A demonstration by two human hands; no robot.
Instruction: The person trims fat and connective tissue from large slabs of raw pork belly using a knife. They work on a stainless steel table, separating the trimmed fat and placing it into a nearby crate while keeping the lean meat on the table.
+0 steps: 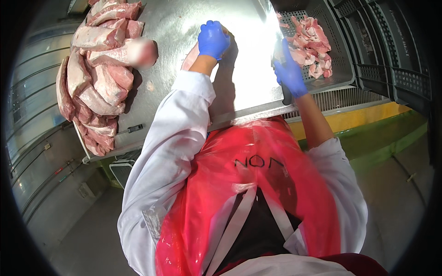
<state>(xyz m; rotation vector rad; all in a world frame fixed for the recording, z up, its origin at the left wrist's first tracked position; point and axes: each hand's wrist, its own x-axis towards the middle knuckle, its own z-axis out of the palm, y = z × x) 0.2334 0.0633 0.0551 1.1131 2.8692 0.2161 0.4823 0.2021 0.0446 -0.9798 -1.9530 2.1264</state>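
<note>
My left hand [213, 39], in a blue glove, is closed over a pale pink piece of meat [190, 57] on the metal table [165, 89]. Most of that piece is hidden under the hand and wrist. Over the table's right edge, my right hand [291, 71], also gloved in blue, is wrapped round the dark handle of a knife [287, 95]. Its blade points away from me and is hard to make out in the glare.
Large cuts of meat [103, 85] are piled along the table's left side. At the right, a dark perforated crate [338, 55] holds pink meat trimmings [311, 39]. A small dark-handled tool [135, 129] lies by the near left edge. A metal grating [345, 97] runs below the crate.
</note>
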